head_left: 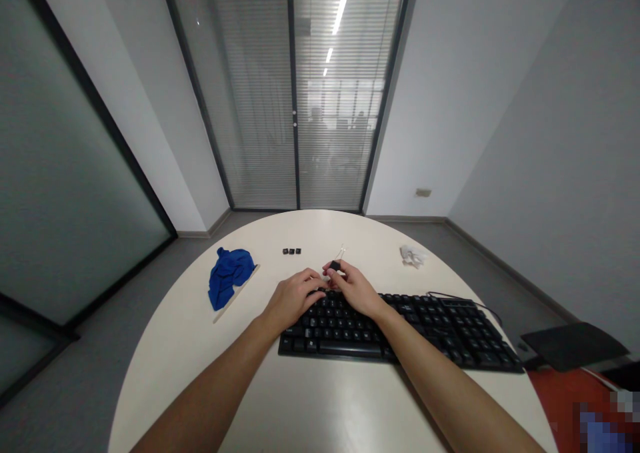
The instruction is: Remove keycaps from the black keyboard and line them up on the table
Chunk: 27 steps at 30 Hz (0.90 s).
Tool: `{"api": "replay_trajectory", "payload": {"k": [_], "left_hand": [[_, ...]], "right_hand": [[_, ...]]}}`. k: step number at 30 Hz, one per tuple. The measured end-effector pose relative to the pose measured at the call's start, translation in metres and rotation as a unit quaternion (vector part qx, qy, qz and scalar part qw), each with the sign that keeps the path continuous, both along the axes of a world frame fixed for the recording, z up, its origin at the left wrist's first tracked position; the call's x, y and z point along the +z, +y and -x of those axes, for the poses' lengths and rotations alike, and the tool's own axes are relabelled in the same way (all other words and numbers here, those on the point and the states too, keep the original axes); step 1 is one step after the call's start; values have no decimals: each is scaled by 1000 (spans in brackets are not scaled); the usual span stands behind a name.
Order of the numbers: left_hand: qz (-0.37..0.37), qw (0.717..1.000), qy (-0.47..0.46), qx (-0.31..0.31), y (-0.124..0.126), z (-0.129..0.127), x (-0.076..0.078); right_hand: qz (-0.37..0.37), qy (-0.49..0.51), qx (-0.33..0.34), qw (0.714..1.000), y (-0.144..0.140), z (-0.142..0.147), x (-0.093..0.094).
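Holding a small black key [335,265], R hand [356,289] was pinched nr the kbd [347,348]. L hand [293,298] curled nearby; couldn't tell its grip.

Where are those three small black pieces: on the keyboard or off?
Off: the three small black pieces lie in a row on the table, apart from the keyboard.

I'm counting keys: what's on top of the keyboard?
The left hand, right hand and right forearm are over the keyboard; keys beneath them are covered and cannot be counted.

Bare forearms [215,379], slim bare fingers [314,284]
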<state>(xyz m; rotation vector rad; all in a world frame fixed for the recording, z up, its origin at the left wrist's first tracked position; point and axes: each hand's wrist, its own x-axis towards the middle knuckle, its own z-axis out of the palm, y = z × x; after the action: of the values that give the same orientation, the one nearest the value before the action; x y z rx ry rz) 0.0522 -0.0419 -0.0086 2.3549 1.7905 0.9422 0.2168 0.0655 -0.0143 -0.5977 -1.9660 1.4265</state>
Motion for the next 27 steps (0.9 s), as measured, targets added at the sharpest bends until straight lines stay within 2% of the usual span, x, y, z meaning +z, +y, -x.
{"api": "replay_trajectory", "payload": {"k": [6, 15, 21, 27], "left_hand": [[11, 1000, -22, -2, 0, 0, 1], [17, 1000, -22, 12, -1, 0, 2], [11, 1000, 7, 11, -2, 0, 3], [7, 998, 56, -3, -2, -1, 5]], "right_hand": [[-47, -22, 3, 999, -1, -1, 3], [28, 14, -3, 1000, -2, 0, 2], [31, 23, 4, 999, -2, -1, 2], [4, 22, 8, 1000, -3, -1, 6]]}}
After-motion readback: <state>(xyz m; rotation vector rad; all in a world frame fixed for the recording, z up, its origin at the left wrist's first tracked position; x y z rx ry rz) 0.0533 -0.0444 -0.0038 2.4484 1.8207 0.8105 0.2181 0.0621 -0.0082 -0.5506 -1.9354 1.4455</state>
